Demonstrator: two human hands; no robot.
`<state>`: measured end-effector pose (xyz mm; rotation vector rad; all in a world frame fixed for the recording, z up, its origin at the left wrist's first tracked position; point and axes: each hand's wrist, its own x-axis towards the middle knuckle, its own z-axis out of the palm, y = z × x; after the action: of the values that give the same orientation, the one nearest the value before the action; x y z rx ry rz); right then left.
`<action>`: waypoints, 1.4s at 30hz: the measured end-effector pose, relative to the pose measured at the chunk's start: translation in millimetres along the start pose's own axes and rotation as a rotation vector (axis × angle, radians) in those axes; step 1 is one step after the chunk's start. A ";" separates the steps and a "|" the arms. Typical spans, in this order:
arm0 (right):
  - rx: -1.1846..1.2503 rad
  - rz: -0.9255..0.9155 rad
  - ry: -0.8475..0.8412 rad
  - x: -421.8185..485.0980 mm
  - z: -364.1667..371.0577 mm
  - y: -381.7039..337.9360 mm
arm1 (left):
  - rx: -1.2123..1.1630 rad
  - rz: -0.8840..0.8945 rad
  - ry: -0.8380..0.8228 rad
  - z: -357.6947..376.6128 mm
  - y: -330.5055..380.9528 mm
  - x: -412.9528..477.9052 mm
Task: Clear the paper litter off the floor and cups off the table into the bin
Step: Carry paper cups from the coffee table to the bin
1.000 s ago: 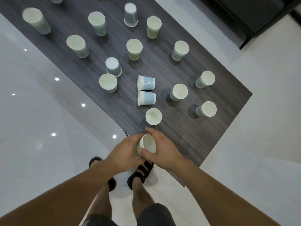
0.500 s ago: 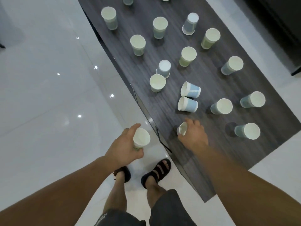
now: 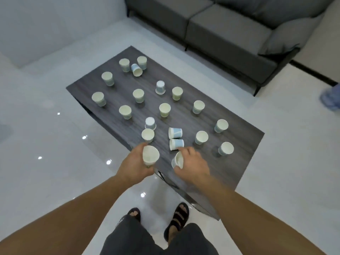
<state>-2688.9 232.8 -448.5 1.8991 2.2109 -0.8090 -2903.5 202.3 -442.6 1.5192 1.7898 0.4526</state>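
In the head view, the left hand (image 3: 136, 162) held an upright cup (image 3: 150, 155) by its wall, just over the near left edge of the table (image 3: 239, 162). The right hand (image 3: 193, 162) gripped a tilted cup (image 3: 178, 160) above the near edge, with a tipped cup (image 3: 176, 144) just beyond it. The tidy move looked to be sliding the tilted cup straight into the upright one, squeezing lightly so the paper kept its shape, without nudging the tipped cup. No bin was in view.

Grey sofa (image 3: 230, 30): top right, on thin dark legs. White wall (image 3: 55, 24): upper left. Blurred blue item (image 3: 330, 100): right edge, unidentifiable. Black sandals (image 3: 177, 220) and dark shorts (image 3: 132, 238): bottom ctr.
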 end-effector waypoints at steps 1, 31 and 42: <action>0.005 0.016 0.022 -10.0 -5.6 -0.2 | 0.014 0.042 -0.028 -4.3 7.1 0.8; 0.545 1.594 0.741 -674.1 259.7 -160.6 | 0.483 1.466 -1.131 153.3 113.7 -494.0; 0.792 2.122 0.787 -879.9 420.7 -302.6 | 0.578 1.858 -1.542 201.2 1.9 -797.3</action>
<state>-2897.5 -761.0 -341.1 3.2948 -1.1209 -0.2900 -2731.9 -594.6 -334.8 2.3378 -0.9952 -0.4957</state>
